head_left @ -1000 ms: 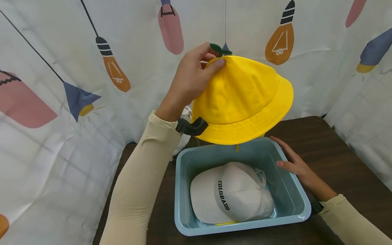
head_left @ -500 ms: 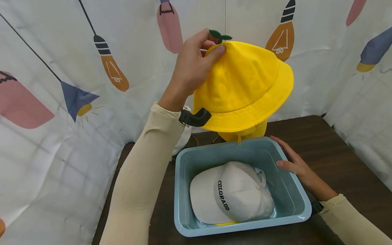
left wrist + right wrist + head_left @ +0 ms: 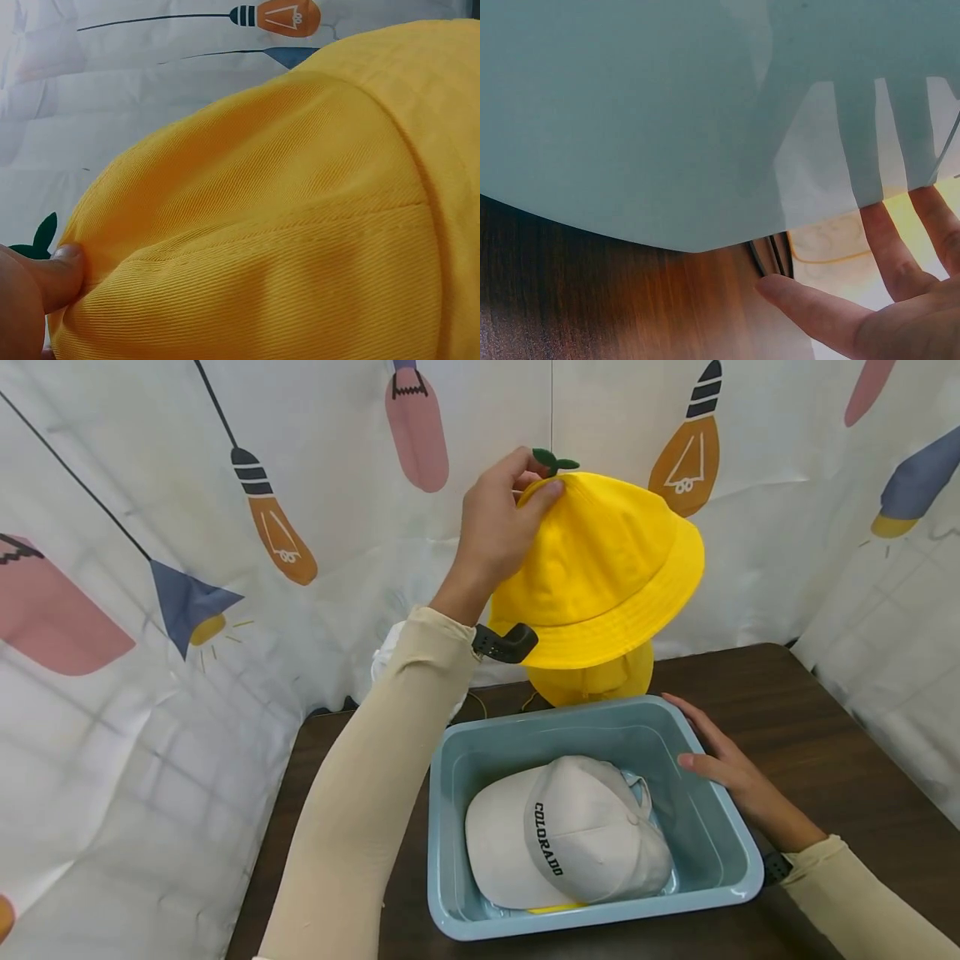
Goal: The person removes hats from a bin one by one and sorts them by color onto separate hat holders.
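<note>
My left hand [image 3: 495, 531] pinches the crown of a yellow bucket hat [image 3: 600, 568] between thumb and fingers, beside the green felt sprout [image 3: 555, 462] on its top. The hat hangs tilted, above and behind a light blue plastic basin [image 3: 450, 827]. In the left wrist view, its stitched crown [image 3: 285, 225] fills much of the picture, with the thumb [image 3: 67, 274] on the cloth. My right hand [image 3: 731, 768] holds the basin's right rim, thumb over the edge and fingers along the outside. A white cap [image 3: 592, 835] marked COLORADO lies in the basin, over a sliver of yellow.
Behind the basin stands another yellow item [image 3: 600, 681], partly covered by the hat. A white item [image 3: 384, 652] shows behind my left sleeve. Thin yellow cords lie on the dark wooden table [image 3: 757, 693]. Cloth printed with lamps [image 3: 765, 577] hangs around the table.
My left hand raised the bucket hat, then shifted it slightly to the right and back from me. More of the yellow item behind shows. The right hand and basin stay put.
</note>
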A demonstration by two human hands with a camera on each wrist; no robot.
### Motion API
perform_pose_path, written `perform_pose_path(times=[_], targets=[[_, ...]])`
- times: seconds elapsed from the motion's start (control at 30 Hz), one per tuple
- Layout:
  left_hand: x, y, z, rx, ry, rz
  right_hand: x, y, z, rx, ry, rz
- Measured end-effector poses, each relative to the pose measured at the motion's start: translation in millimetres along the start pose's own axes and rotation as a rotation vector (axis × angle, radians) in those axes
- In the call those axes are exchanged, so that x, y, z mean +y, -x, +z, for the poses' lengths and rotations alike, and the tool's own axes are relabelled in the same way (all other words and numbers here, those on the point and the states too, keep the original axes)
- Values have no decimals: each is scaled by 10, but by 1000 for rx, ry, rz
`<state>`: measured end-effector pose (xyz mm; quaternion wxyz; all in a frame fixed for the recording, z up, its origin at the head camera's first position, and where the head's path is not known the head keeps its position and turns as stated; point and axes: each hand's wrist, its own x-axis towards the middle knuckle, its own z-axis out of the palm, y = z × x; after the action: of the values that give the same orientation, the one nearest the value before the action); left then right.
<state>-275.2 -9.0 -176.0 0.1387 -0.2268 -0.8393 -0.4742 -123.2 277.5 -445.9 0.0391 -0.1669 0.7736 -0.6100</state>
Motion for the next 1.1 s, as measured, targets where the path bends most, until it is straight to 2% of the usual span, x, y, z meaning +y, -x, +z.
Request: perform_pose_path(times=[0.17, 0.4, 0.7, 1.1], targets=[[-88, -27, 127, 14, -61, 15, 13, 12, -1, -6, -6, -9], [-196, -42, 292, 31, -82, 19, -9, 10, 1, 1, -11, -4], [-365, -31, 452, 33, -141, 62, -7, 3, 11, 2, -20, 8], [-540, 33, 599, -20, -163, 61, -11, 11, 22, 21, -6, 3]])
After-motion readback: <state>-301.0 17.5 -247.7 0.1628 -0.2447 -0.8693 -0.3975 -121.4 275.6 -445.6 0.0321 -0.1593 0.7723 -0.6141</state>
